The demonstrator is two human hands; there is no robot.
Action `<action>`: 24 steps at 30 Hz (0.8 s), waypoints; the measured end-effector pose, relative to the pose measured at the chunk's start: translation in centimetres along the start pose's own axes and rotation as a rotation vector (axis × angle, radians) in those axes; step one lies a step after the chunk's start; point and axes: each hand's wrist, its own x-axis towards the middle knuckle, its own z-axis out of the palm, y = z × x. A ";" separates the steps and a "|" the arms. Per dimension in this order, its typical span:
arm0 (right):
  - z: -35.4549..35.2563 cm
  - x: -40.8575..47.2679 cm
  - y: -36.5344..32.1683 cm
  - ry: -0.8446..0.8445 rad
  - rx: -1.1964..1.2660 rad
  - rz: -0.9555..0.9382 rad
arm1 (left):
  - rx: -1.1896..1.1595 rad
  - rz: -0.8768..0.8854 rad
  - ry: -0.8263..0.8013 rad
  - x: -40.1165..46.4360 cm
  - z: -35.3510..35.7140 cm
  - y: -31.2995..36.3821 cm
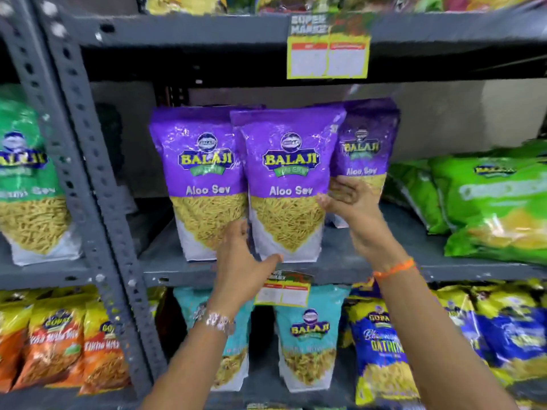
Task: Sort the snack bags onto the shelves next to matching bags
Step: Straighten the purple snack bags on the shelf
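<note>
Three purple Balaji Aloo Sev bags stand upright on the middle shelf (370, 263). The front middle bag (288, 184) stands between my two hands. My left hand (241, 255) touches its lower left edge, fingers apart. My right hand (347, 207) rests flat against its right edge, fingers spread. A second purple bag (201, 179) stands just left of it, and a third (367, 149) stands behind it to the right, partly hidden. Neither hand closes around a bag.
Green bags (497, 202) lie on the same shelf at the right. A green Balaji bag (29, 179) stands in the left bay beyond the grey upright post (88, 173). Teal (307, 338), blue (381, 350) and orange bags (56, 344) fill the lower shelf. A price tag (328, 56) hangs above.
</note>
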 end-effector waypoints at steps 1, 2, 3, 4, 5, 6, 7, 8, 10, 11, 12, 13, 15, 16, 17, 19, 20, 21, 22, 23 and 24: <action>0.1 0.9 0.2 -0.050 -0.026 0.016 | 0.019 -0.019 -0.003 0.5 0.6 -0.2; 0.3 1.6 0.3 -0.102 -0.048 0.023 | 0.048 -0.026 0.014 0.6 1.2 -0.2; 0.4 2.2 0.5 -0.143 -0.063 0.028 | 0.078 -0.025 0.046 0.6 1.8 0.0; 0.5 2.8 0.7 -0.174 -0.073 0.035 | 0.116 -0.017 0.087 0.5 2.1 0.5; 0.6 3.1 0.9 -0.197 -0.073 0.048 | 0.149 -0.003 0.118 0.2 2.5 1.3; 0.6 3.3 1.0 -0.218 -0.069 0.060 | 0.173 0.004 0.131 0.0 2.9 1.8; 0.7 3.4 1.1 -0.235 -0.067 0.066 | 0.183 0.014 0.132 -0.1 3.3 2.3; 0.7 3.5 1.2 -0.242 -0.066 0.068 | 0.187 0.025 0.131 -0.2 3.5 2.7; 0.8 3.4 1.1 -0.235 -0.060 0.068 | 0.209 0.042 0.128 -0.2 4.0 3.1; 0.8 3.3 1.1 -0.235 -0.054 0.065 | 0.235 0.039 0.125 -0.3 4.1 3.2; 0.8 3.3 1.1 -0.239 -0.048 0.062 | 0.260 0.036 0.126 -0.4 4.3 3.4; 0.7 3.3 1.0 -0.242 -0.038 0.060 | 0.277 0.031 0.130 -0.4 4.4 3.5; 0.4 3.3 0.7 -0.241 -0.023 0.060 | 0.296 0.019 0.133 -0.5 4.7 3.9; 0.1 3.3 0.5 -0.240 -0.022 0.056 | 0.308 0.019 0.135 -0.5 4.8 4.3; -0.4 3.3 0.2 -0.237 -0.023 0.054 | 0.319 0.018 0.131 -0.5 5.0 4.7; -1.7 3.5 -0.6 -0.229 -0.018 0.055 | 0.311 0.031 0.125 -0.4 5.5 5.8; -2.6 3.7 -1.0 -0.222 -0.013 0.053 | 0.302 0.041 0.122 -0.3 5.8 6.5; -3.5 3.8 -1.3 -0.215 -0.013 0.046 | 0.297 0.041 0.117 -0.2 6.3 7.1; -4.4 3.9 -1.7 -0.209 -0.020 0.040 | 0.294 0.043 0.109 -0.1 6.9 7.7; -5.4 4.1 -2.0 -0.204 -0.032 0.031 | 0.290 0.051 0.098 0.1 7.6 8.2; -6.4 4.3 -2.1 -0.203 -0.039 0.021 | 0.283 0.059 0.089 0.2 8.2 8.6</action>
